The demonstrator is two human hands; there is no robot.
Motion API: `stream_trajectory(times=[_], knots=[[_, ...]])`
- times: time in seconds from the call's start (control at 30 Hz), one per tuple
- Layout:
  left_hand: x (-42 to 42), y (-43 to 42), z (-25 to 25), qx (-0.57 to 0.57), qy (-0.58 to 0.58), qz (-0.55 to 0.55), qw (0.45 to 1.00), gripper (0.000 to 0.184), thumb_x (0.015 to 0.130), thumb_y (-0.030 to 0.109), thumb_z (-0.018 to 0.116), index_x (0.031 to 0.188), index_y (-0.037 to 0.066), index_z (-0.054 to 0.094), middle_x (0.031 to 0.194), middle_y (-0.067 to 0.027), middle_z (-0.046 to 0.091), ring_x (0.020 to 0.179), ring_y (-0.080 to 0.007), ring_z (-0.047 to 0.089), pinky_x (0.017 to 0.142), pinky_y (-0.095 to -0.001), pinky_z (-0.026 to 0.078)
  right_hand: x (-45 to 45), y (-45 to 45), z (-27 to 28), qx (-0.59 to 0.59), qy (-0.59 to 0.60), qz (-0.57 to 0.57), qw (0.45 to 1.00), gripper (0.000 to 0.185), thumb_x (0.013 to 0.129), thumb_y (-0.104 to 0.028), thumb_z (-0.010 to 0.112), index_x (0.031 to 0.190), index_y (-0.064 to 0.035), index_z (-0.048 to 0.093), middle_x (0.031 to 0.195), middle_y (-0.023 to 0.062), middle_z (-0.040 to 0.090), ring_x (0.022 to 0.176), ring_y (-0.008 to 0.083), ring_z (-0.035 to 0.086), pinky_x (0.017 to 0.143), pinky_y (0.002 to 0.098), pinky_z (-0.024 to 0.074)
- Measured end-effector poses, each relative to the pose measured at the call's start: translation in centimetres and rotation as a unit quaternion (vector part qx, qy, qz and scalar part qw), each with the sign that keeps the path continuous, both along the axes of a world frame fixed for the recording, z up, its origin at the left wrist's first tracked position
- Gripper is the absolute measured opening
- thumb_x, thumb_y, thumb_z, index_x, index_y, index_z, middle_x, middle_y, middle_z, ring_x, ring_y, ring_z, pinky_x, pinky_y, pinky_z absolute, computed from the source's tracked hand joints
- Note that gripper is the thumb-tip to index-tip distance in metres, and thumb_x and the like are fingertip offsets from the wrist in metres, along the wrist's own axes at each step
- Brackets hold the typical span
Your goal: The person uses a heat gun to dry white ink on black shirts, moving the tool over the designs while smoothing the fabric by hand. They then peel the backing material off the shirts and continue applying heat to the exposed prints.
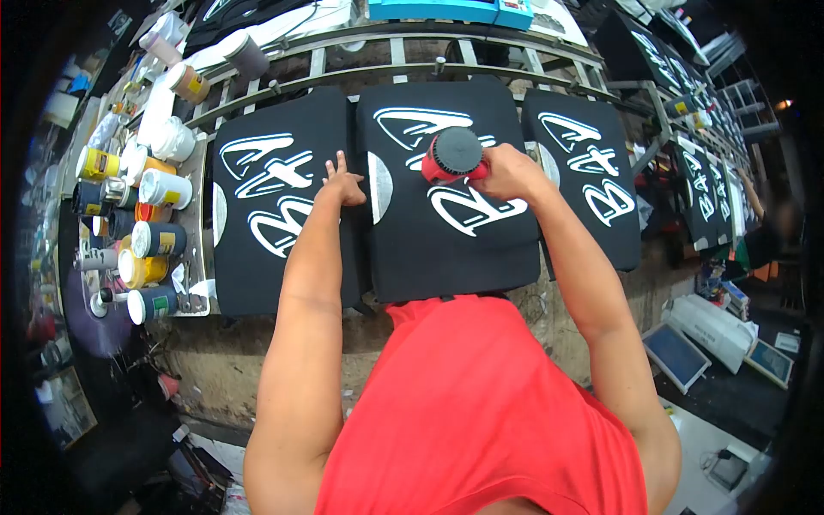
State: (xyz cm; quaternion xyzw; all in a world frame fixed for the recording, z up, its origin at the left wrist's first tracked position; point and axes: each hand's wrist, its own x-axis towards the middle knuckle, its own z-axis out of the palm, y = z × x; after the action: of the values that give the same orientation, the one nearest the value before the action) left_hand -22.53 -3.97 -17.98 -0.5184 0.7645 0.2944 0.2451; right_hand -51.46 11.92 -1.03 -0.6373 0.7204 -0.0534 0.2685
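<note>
In the head view, the right hand [506, 176] is closed around the handle of a red tool [439, 170] with a round black end, which looks like a heat gun. The tool is above the middle board [412, 253], covering part of its white lettering [463, 215]. Its nozzle is hidden, so I cannot tell how near it comes to the black cloth or whether it is running. The left hand [345, 186] has its fingers spread at the right edge of the left board [319, 137], beside the gap before the middle board; whether it presses down or only hovers cannot be told. The right board [562, 236] lies just beyond the right forearm.

If the tool is hot, lingering over one spot could scorch the cloth or blister the print. A loosened grip might drop it onto the letters. Should the white be wet, the spread fingers or left forearm, close to the left board's lettering, could smear it. A careless sweep of the tool toward the left could also bring heat onto the bare fingers. Further left, crowded tubs [165, 189] might tip if an elbow swung wide.
</note>
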Motion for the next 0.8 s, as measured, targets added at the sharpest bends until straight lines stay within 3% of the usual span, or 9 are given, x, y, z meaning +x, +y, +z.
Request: stream_trajectory(times=[0.03, 0.13, 0.27, 0.37, 0.5, 0.57, 0.67, 0.77, 0.8], knots=[[0.1, 0.0, 0.0, 0.0, 0.0, 0.001, 1.0, 0.083, 0.07, 0.016, 0.058, 0.152, 0.025, 0.051, 0.168, -0.0206, -0.02, 0.155, -0.0471, -0.006, 0.125, -0.0563, 0.015, 0.3, -0.1, 0.5, 0.02, -0.022, -0.011, 1.0, 0.038, 0.074, -0.028, 0.079, 0.102, -0.0022, 0.073, 0.089, 0.0233, 0.072, 0.084, 0.0418, 0.07, 0.078, 0.0433, 0.0554], [0.0, -0.1, -0.1, -0.001, 0.006, -0.001, 1.0, 0.082, 0.07, 0.017, 0.059, 0.151, 0.026, 0.052, 0.168, -0.02, -0.02, 0.155, -0.0469, -0.006, 0.125, -0.0564, 0.015, 0.4, 0.3, 2.1, 0.097, -0.039, 0.0, 0.994, 0.038, 0.075, -0.028, 0.078, 0.103, -0.0034, 0.073, 0.09, 0.0232, 0.073, 0.084, 0.0426, 0.07, 0.078, 0.045, 0.0556], [0.2, -0.2, -0.4, -0.002, 0.011, 0.003, 1.0, 0.081, 0.07, 0.018, 0.06, 0.151, 0.027, 0.052, 0.168, -0.0194, -0.019, 0.155, -0.0469, -0.006, 0.125, -0.0565, 0.014, -1.1, 1.8, 1.7, 0.031, 0.064, 0.011, 0.997, 0.04, 0.076, -0.032, 0.075, 0.11, -0.011, 0.073, 0.093, 0.0195, 0.074, 0.091, 0.0378, 0.071, 0.082, 0.0449, 0.0565], [0.2, -0.2, 0.0, 0.003, 0.007, 0.0, 1.0, 0.081, 0.071, 0.019, 0.061, 0.151, 0.026, 0.052, 0.168, -0.0195, -0.021, 0.155, -0.0473, -0.006, 0.125, -0.0566, 0.014, -4.1, 2.9, 2.0, 0.094, 0.033, -0.018, 0.995, 0.041, 0.074, -0.032, 0.077, 0.109, -0.0103, 0.073, 0.099, 0.0203, 0.074, 0.094, 0.0393, 0.07, 0.084, 0.0452, 0.0561], [0.0, -0.3, -0.4, 0.005, 0.001, -0.004, 1.0, 0.08, 0.072, 0.02, 0.063, 0.151, 0.025, 0.052, 0.168, -0.02, -0.022, 0.155, -0.0483, -0.007, 0.125, -0.0568, 0.015, -6.1, 5.7, 2.5, 0.054, 0.06, -0.017, 0.997, 0.042, 0.073, -0.032, 0.078, 0.106, -0.0068, 0.074, 0.097, 0.0219, 0.074, 0.093, 0.0392, 0.071, 0.083, 0.0442, 0.0565], [0.5, -0.8, -2.0, -0.014, 0.005, -0.02, 1.0, 0.077, 0.074, 0.029, 0.07, 0.149, 0.026, 0.054, 0.168, -0.0221, -0.02, 0.154, -0.0501, -0.005, 0.122, -0.0619, 0.02, -8.6, 6.9, 0.8, 0.054, 0.059, -0.023, 0.997, 0.043, 0.073, -0.031, 0.077, 0.107, -0.0055, 0.073, 0.096, 0.0229, 0.073, 0.094, 0.0402, 0.07, 0.083, 0.045, 0.0565], [0.5, -0.7, -1.8, -0.013, 0.012, -0.019, 1.0, 0.078, 0.073, 0.03, 0.072, 0.148, 0.026, 0.055, 0.168, -0.0211, -0.02, 0.154, -0.05, -0.005, 0.122, -0.0622, 0.02, -8.9, 8.0, 1.5, 0.058, 0.078, -0.085, 0.992, 0.042, 0.074, -0.031, 0.077, 0.106, -0.0045, 0.073, 0.086, 0.0223, 0.073, 0.078, 0.0358, 0.073, 0.072, 0.0429, 0.0578], [0.6, -0.8, -2.2, -0.016, 0.015, -0.016, 1.0, 0.077, 0.073, 0.031, 0.074, 0.148, 0.026, 0.056, 0.168, -0.0209, -0.02, 0.154, -0.0503, -0.005, 0.121, -0.0623, 0.02, -10.0, 8.7, 3.0, 0.102, 0.022, -0.127, 0.986, 0.04, 0.075, -0.031, 0.076, 0.105, -0.0045, 0.072, 0.083, 0.0215, 0.073, 0.072, 0.0342, 0.073, 0.068, 0.0418, 0.0576], [0.5, -0.8, -2.1, -0.015, 0.013, -0.018, 1.0, 0.076, 0.074, 0.031, 0.074, 0.148, 0.027, 0.056, 0.168, -0.0209, -0.02, 0.154, -0.0505, -0.006, 0.121, -0.0629, 0.02, -12.0, 9.4, 1.3, 0.061, 0.021, -0.111, 0.992, 0.04, 0.076, -0.031, 0.077, 0.107, -0.0059, 0.072, 0.082, 0.0205, 0.073, 0.069, 0.0327, 0.072, 0.066, 0.041, 0.0568]])
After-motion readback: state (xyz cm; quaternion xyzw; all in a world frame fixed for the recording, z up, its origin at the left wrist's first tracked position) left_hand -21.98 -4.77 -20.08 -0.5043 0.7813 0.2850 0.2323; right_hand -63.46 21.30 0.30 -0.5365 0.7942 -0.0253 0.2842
